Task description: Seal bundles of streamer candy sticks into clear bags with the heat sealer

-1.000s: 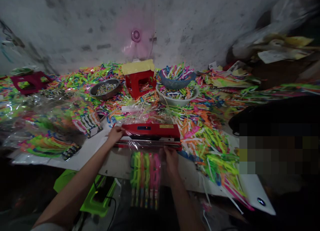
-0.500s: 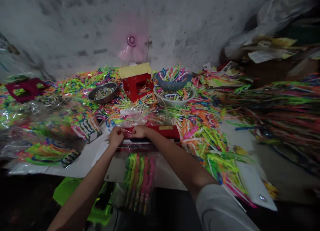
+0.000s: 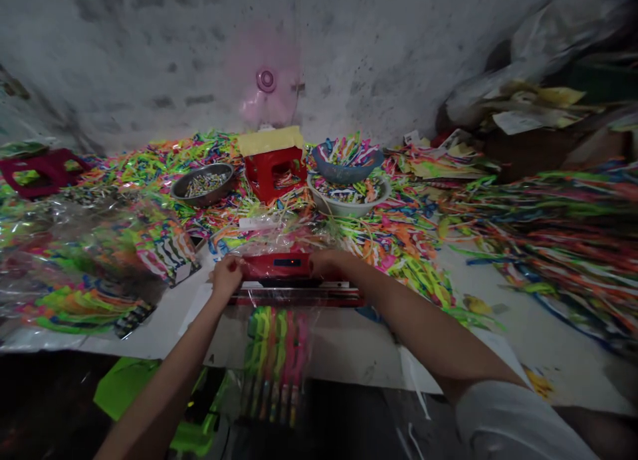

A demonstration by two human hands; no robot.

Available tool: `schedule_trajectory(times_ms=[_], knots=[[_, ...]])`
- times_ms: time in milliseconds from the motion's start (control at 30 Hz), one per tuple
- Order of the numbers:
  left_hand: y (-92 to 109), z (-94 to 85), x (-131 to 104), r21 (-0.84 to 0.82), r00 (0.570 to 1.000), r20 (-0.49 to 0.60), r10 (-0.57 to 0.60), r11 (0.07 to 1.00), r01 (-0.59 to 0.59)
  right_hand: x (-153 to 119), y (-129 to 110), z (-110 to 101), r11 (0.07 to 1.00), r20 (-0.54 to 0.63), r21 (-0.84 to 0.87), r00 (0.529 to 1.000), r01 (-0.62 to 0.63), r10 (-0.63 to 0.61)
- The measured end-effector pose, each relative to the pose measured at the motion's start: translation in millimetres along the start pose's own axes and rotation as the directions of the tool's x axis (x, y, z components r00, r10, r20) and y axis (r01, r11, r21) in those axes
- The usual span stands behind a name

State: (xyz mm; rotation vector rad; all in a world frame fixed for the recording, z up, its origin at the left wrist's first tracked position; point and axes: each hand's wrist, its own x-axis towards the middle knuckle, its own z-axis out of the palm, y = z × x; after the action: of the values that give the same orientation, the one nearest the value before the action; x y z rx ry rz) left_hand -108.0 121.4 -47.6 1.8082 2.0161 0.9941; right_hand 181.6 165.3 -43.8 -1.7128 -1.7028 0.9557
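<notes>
A red bar sealer (image 3: 259, 266) lies across the white tabletop, with a small lit panel on its upper face. A clear plastic bag (image 3: 276, 353) lies over the sealer's front and hangs past the table edge. Inside it is a row of neon green, orange and pink strips with dark patterned ends. My left hand (image 3: 228, 275) is closed at the sealer's left end, its fingertips pinching the bag's clear film. Toward the right of the lit panel, my right hand (image 3: 325, 263) is curled at the film's other side. Its fingertips are partly hidden.
Filled bags (image 3: 100, 274) pile up on the left. Behind the sealer stand a metal bowl (image 3: 204, 193), a red stool (image 3: 273, 174) and stacked basins (image 3: 347, 171) among loose neon strips. A pink fan (image 3: 266, 81) is at the wall. More strips (image 3: 558, 227) heap up on the right.
My right hand has moved right along the sealer, away from my left hand, uncovering the lit panel. My left hand stays near the left end. The view has shifted slightly.
</notes>
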Motion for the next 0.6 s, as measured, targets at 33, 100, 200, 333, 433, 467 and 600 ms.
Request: schedule_trajectory(times_ms=[33, 100, 200, 333, 433, 467, 600], knots=[[1, -1.0, 0, 0.014, 1.000, 0.012, -0.027, 1.000, 0.027, -4, 1, -4, 1.000, -0.008, -0.012, 1.000, 0.004, -0.004], [3, -2.2, -1, 0.027, 0.997, 0.030, -0.069, 0.997, 0.068, -11, 1, -11, 0.999, -0.013, -0.046, 1.000, 0.017, -0.018], [6, -1.3, 1, -0.035, 0.996, 0.030, -0.085, 0.996, 0.086, -24, -4, -20, 0.979, 0.017, -0.171, 0.994, 0.110, -0.109], [6, -0.6, -2, -0.345, 0.998, 0.056, 0.036, 0.939, -0.015, -53, -9, -19, 0.848, 0.064, -0.435, 0.950, 0.302, -0.306], [3, -5.4, -23, -0.520, 0.954, 0.172, 0.247, 0.845, -0.125, -86, 0, -3, 0.803, 0.047, -0.476, 0.922, 0.358, -0.383], [1, -7.3, -34, -0.528, 0.927, 0.229, 0.298, 0.838, -0.139, -96, 6, 6, 0.792, 0.054, -0.479, 0.913, 0.379, -0.404], [-11, -6.6, -83, -0.415, 0.845, 0.404, 0.350, 0.894, -0.172, -127, 37, 51, 0.737, 0.064, -0.548, 0.899, 0.395, -0.434]])
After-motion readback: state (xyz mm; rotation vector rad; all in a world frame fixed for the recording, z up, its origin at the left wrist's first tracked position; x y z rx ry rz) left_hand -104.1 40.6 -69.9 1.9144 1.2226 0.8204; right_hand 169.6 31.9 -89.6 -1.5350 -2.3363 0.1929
